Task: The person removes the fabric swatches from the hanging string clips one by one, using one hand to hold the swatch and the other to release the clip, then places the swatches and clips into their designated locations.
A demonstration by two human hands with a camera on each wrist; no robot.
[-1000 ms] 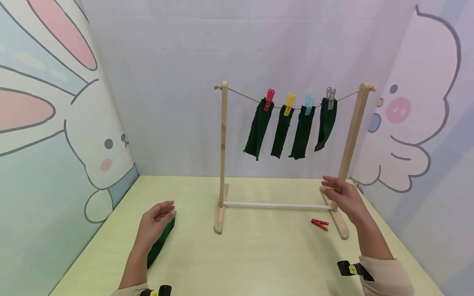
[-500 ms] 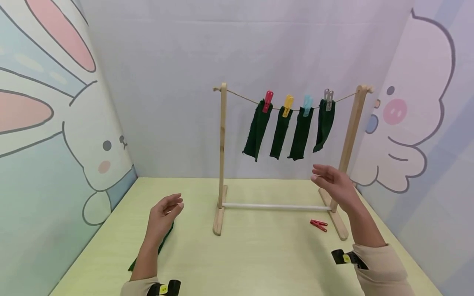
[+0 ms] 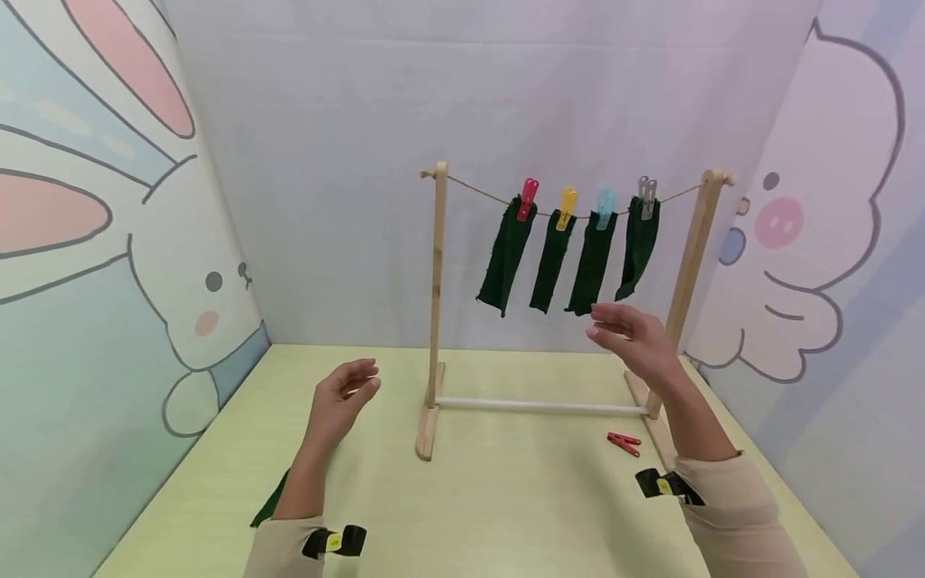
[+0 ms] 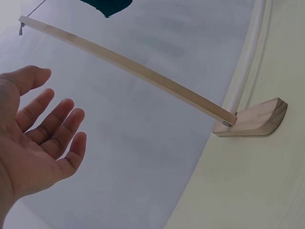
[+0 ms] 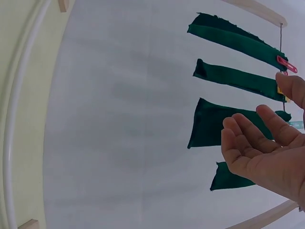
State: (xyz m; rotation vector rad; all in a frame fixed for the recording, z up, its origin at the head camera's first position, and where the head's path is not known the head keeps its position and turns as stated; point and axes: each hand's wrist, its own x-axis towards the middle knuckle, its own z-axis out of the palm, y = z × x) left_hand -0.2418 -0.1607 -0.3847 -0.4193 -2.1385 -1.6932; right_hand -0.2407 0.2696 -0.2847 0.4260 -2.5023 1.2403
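My left hand hovers over the left part of the table, fingers loosely bent and holding nothing; the left wrist view shows the same bare palm. Beneath that forearm lies a green cloth strip, mostly hidden. My right hand is raised in front of the rack's right side, loosely curved with nothing in it. Above it several green strips hang from a cord, pinned by a red clothespin, a yellow clothespin, a light blue clothespin and a grey clothespin.
The cord runs between a left wooden post and a right wooden post. A white rod joins the rack's feet. On the pale yellow table another red clothespin lies near the right foot. Cartoon-printed panels flank both sides.
Both hands have risen and moved inward, the left one to the right and the right one to the left. The strip on the table is now covered differently by the left forearm.
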